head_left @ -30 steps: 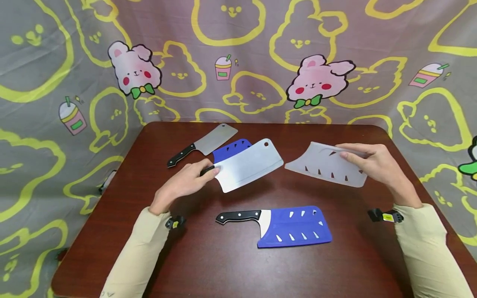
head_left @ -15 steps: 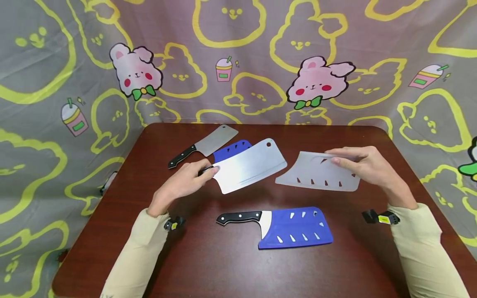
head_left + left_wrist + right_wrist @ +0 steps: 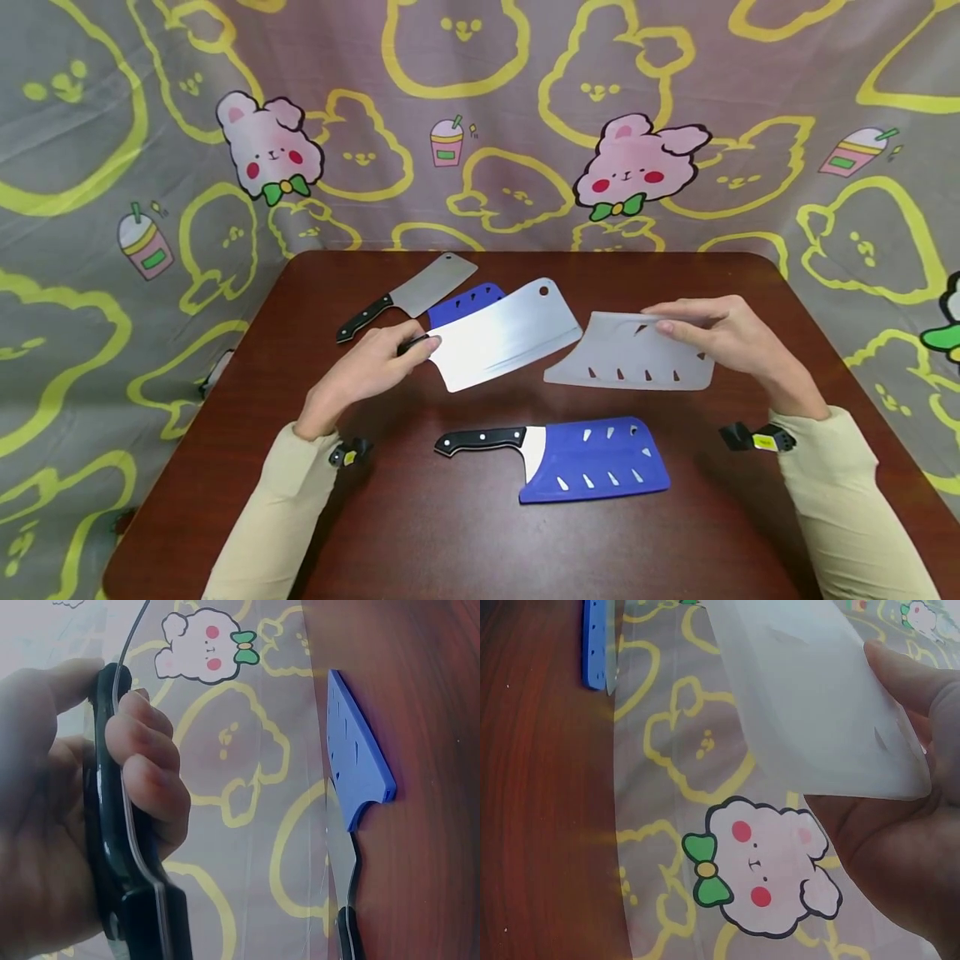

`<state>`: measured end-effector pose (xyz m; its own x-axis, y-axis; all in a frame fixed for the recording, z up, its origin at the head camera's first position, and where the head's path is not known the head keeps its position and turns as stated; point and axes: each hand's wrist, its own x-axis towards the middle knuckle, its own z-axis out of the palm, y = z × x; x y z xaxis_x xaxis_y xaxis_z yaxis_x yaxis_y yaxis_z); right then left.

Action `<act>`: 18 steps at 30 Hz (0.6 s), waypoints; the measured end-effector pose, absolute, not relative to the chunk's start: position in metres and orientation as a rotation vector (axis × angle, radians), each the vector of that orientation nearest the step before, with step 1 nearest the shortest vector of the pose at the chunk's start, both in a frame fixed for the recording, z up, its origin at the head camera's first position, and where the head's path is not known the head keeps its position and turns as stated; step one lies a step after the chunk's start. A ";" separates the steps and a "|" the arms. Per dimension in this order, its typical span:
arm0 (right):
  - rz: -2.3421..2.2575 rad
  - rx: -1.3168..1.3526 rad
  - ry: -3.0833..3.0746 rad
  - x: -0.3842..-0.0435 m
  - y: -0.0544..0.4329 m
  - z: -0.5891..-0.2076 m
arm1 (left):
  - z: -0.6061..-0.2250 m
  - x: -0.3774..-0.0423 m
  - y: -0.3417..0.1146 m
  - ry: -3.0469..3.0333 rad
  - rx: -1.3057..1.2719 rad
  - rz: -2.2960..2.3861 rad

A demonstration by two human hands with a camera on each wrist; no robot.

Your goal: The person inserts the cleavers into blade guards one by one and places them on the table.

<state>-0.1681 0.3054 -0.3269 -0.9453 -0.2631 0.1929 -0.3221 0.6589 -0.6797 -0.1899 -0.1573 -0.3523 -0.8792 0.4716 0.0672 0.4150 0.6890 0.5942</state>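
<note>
My left hand [image 3: 378,357] grips the black handle [image 3: 112,810] of a cleaver [image 3: 506,333], whose bare steel blade points right and is held above the table. A translucent white blade cover [image 3: 626,354] with small slots is pinched along its upper edge by my right hand [image 3: 712,332]. In the head view its pointed left end lies close to the cleaver's blade tip, a little below and to the right of it. The right wrist view shows my thumb on one side of the cover [image 3: 817,712] and the other fingers partly hidden behind it.
A second cleaver in a blue slotted cover [image 3: 596,462] lies at the front middle of the dark red table [image 3: 360,533]. Toward the back left lie a bare cleaver [image 3: 435,283] and a blue cover [image 3: 465,305], partly hidden behind the raised blade. A patterned cloth [image 3: 517,75] hangs behind.
My right hand has carried the white cover leftward and slightly down, nearer to the cleaver's blade. The left hand and its cleaver have stayed almost still, the blade shifting slightly right.
</note>
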 end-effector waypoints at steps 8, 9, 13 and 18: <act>1.213 0.485 -2.798 -0.165 0.303 -0.332 | -0.360 -0.190 -0.151 2.784 0.747 1.003; 1.223 0.479 -2.793 -0.164 0.304 -0.333 | -0.361 -0.190 -0.150 2.784 0.747 1.008; 1.264 0.476 -2.773 -0.166 0.302 -0.336 | -0.360 -0.191 -0.150 2.804 0.742 1.028; 1.276 0.504 -2.723 -0.167 0.299 -0.337 | -0.358 -0.190 -0.150 2.780 0.737 1.078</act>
<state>-0.1672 0.2991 -0.3369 -0.9413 -0.2556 0.2207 -0.3331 0.5959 -0.7307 -0.1904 -0.1495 -0.3585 -0.8826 0.4583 0.1050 0.4092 0.6390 0.6513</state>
